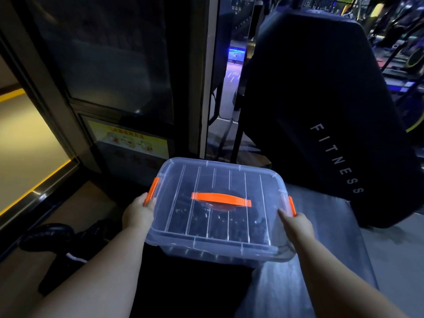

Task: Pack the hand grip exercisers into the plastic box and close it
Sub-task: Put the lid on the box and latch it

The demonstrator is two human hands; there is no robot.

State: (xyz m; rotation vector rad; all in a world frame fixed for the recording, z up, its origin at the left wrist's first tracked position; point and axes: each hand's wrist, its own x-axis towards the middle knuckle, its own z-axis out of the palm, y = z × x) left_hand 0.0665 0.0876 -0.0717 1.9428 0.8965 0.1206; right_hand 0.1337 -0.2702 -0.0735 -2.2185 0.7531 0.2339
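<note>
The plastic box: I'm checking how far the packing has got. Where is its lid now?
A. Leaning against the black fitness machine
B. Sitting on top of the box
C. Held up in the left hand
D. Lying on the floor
B. The clear lid with its orange handle covers the plastic box, while the left hand and right hand are at the orange side latches.

The scene is dim overall. A warm yellow lit panel (25,143) glows at 9 o'clock; cool blue light enters from 1 to 2 o'clock. Faint blue glare lies on the clear box lid (220,198). Deep shadow fills 6 o'clock. Straight lines bow at the edges. Distant areas appear soft and noisy.
</note>
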